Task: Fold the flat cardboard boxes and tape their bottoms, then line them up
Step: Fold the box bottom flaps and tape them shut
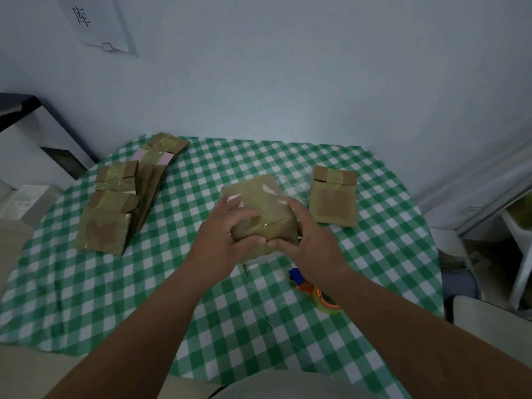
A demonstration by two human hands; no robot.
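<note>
Here, a person's two bare hands clasped a taped cardboard box (263, 208) above the middle of a bench covered in a green-and-white checked tablecloth (201, 283). The left hand (227, 226) wrapped the box's near left corner, fingers curled over the top and thumb pressed against the near face. The right hand (305, 234) held the near right corner, its fingers curled onto the same face, fingertips almost meeting the left thumb. Each grip was thus clamped on the box. Glossy clear tape shone along the box's near top edge and across its upper surface.

To the right, a flat taped cardboard box (334, 198) lay alone on the cloth, near the held one but apart from it. At the far left of the bench sat a heap of flat taped cardboard boxes (121, 203), some leaning against one another, one showing a pink panel. A blue-and-orange tape dispenser (313, 289) rested on the cloth under the right wrist. A sheet of paper (95, 21) with handwritten characters hung on the pale wall behind.
</note>
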